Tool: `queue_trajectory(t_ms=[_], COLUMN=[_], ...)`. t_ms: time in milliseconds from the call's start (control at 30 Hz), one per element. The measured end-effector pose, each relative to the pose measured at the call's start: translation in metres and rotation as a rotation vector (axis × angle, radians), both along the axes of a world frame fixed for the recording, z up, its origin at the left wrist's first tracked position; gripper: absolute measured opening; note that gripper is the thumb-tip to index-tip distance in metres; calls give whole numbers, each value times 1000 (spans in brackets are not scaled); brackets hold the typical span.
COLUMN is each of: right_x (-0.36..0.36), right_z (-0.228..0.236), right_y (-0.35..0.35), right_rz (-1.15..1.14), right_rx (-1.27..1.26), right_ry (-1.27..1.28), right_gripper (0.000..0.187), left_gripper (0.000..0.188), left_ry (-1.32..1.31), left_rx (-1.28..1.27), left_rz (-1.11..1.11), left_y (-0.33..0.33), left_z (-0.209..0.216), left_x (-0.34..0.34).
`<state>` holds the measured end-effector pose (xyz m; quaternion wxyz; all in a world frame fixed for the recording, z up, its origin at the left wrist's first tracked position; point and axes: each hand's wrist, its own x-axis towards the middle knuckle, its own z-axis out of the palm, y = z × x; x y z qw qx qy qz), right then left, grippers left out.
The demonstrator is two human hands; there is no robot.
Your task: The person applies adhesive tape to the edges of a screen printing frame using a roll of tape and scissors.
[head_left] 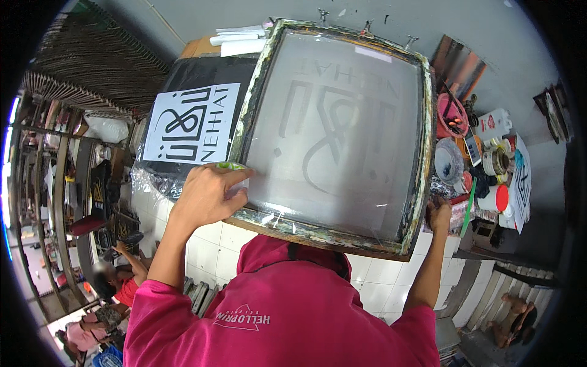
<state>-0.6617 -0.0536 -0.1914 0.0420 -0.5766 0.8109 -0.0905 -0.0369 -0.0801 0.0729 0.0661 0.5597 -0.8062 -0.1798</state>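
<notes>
A silk-screen frame with a paint-stained wooden border stands tilted before me. Its pale mesh bears a faint mirrored design of lettering and shapes. At the frame's lower left corner, my left hand is closed around a round white-and-green thing, perhaps a tape roll; the index fingertip reaches the mesh. My right hand is closed beside the frame's lower right edge, and what it holds, if anything, is hidden. Left of the frame, a white sheet with the same design in black lies on a plastic-wrapped black board.
On the right, a crowded bench holds a pink container, a clear tub, a white jug, jars and a green strip. Papers lie at the back. Racks and people sit far left; white tiles show below.
</notes>
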Motion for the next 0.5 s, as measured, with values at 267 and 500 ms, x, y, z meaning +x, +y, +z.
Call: queue_trajectory(t_ms=[267,500], right_x=[248,373], right_z=[210,215], right_y=[-68,-105], right_rz=[683,1048], right_rx=[-109,655], right_ry=[-598,-740], right_gripper=[41,22], left_gripper=[42,40], left_ry=[39,161], left_rx=[21,-7], left_rz=[12,-109], left_y=[3,-6], left_z=[2,2], left_x=[1,21])
